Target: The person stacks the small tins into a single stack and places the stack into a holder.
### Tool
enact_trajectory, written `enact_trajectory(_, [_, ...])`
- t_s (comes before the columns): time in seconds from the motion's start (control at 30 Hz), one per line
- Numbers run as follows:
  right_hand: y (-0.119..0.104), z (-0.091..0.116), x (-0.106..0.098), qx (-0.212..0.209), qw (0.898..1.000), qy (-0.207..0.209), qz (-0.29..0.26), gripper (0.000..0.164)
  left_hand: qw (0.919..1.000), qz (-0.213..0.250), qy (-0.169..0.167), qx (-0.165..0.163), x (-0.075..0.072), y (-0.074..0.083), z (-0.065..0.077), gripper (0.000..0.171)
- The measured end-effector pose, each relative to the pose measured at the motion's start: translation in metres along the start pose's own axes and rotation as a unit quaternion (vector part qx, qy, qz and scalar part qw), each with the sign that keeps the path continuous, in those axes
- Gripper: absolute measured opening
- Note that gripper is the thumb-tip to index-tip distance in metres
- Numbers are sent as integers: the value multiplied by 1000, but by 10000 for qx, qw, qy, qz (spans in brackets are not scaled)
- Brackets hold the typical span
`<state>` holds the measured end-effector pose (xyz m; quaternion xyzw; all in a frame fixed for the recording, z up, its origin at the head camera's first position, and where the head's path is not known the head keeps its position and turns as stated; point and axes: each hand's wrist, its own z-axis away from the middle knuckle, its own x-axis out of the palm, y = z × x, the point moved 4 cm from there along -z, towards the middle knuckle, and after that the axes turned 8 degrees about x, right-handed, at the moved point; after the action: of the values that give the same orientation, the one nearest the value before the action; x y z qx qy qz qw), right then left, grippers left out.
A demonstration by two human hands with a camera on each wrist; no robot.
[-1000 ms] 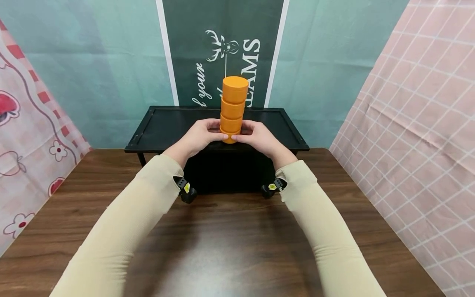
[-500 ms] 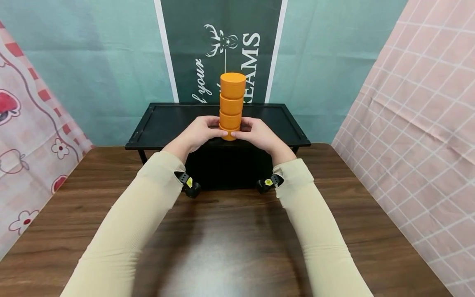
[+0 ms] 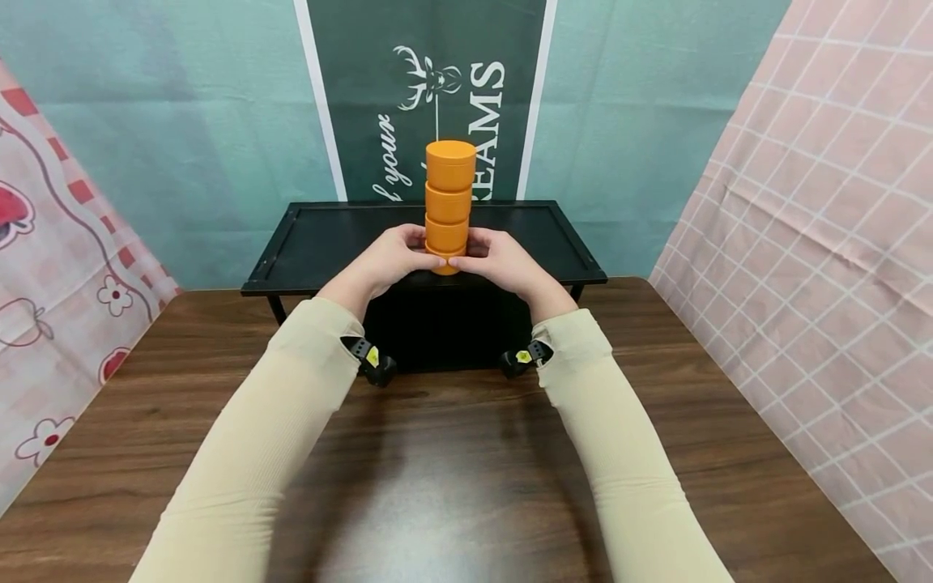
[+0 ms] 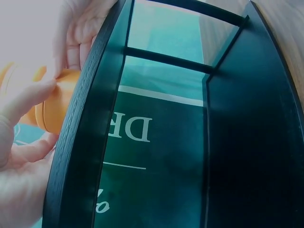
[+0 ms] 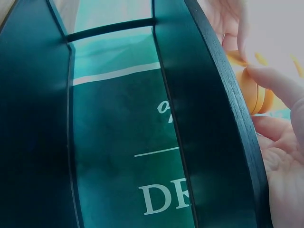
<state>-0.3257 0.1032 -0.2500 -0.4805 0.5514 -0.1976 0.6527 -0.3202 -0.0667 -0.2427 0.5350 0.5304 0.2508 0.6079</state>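
Several round orange containers stand in an upright stack [image 3: 448, 202] over the front part of the black shelf [image 3: 350, 231] in the head view. My left hand [image 3: 389, 259] holds the lowest container from the left, thumb across its front and fingers behind. From the right, my right hand [image 3: 506, 261] grips the same container in mirror fashion. The thumb tips almost meet at its front. In the left wrist view, the orange container [image 4: 57, 107] shows between thumb and fingers beside the shelf edge. The right wrist view shows the orange container [image 5: 247, 88] partly behind the shelf board.
The shelf stands at the back of a brown wood-grain table [image 3: 437, 478]. A green cloth [image 3: 219, 121] with a dark printed panel hangs behind. Pink checked cloth [image 3: 824, 243] borders the right side, and a fruit-and-flower print cloth [image 3: 58, 267] the left.
The stack leans less to the right than a second ago, its top having shifted slightly left. Both hands keep their hold on the lowest container. The head view has shifted a little.
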Motion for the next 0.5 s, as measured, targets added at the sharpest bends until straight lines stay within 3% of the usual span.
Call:
enact_trajectory(0.3, [5, -3, -2, -22, 9997, 160, 172, 56, 9992, 129, 201, 308, 3, 3, 0, 57])
enact_trajectory(0.5, [9, 11, -6, 151, 9951, 915, 344, 67, 9985, -401, 294, 235, -2, -2, 14, 65])
